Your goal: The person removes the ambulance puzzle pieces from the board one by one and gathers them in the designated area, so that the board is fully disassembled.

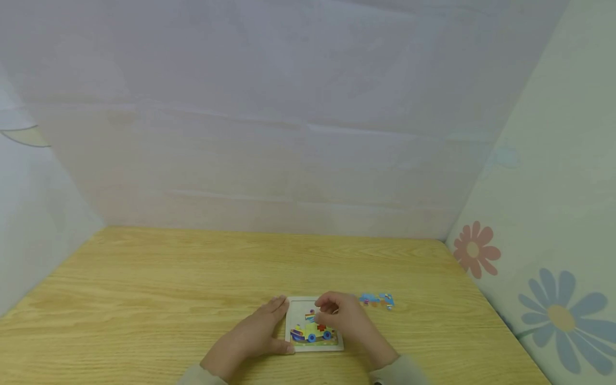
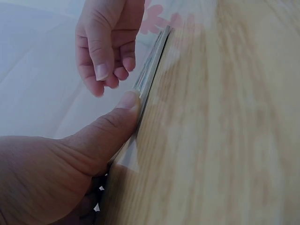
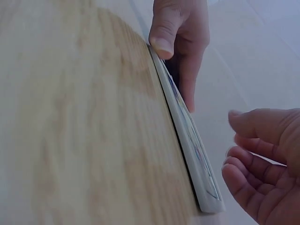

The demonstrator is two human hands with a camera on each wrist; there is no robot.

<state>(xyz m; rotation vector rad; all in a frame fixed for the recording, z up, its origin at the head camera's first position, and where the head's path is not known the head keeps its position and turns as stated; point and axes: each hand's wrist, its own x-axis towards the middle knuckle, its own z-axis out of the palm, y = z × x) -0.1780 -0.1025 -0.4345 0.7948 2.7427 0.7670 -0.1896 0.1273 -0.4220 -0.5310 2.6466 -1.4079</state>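
Observation:
A small jigsaw puzzle board (image 1: pixel 300 306) with a pale raised border lies on the table, partly filled with a picture of a yellow vehicle (image 1: pixel 312 329) on blue wheels. My left hand (image 1: pixel 257 329) holds the board along its left side, the thumb at the near corner and the fingers at the far one. Over the board's right part hovers my right hand (image 1: pixel 347 318), its fingers loosely bent. In the right wrist view, the thumb and fingers of the right hand (image 3: pixel 267 164) stand apart with nothing between them. That hand hides part of the board in the head view.
Several loose blue puzzle pieces (image 1: pixel 369 298) lie on the table just beyond the right hand. The wood-grain table (image 1: pixel 168 278) meets a pale cloth wall at the back. A flower-printed wall (image 1: pixel 544 214) borders it on the right.

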